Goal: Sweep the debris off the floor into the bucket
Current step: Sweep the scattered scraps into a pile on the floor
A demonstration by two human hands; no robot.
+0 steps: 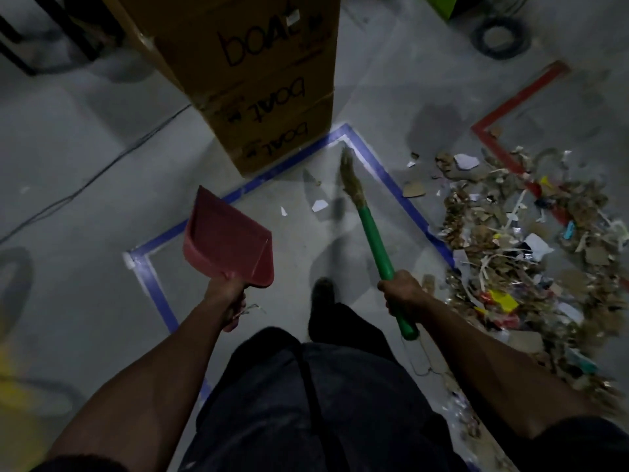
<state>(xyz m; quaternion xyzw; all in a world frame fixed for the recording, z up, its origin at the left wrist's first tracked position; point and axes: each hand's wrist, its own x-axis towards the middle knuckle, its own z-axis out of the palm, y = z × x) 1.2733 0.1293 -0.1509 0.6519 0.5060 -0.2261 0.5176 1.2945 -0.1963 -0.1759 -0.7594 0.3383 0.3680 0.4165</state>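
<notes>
My left hand (228,299) grips the handle of a red dustpan (228,240), held above the floor with its mouth pointing away from me. My right hand (405,294) is closed around the green handle of a broom (373,240); its straw bristles (350,178) reach toward the far corner of a blue tape square. A large heap of debris (517,247), made of cardboard scraps, paper strips and coloured bits, lies on the grey floor to the right. A few white scraps (319,206) lie inside the square. No bucket is clearly in view.
A stack of brown cardboard boxes (258,73) stands ahead at the blue tape outline (149,277). Red tape (503,110) marks the floor at the right. A black cable (102,172) runs across the left floor, a dark coil (500,37) lies far right, and my foot (322,294) is between the tools.
</notes>
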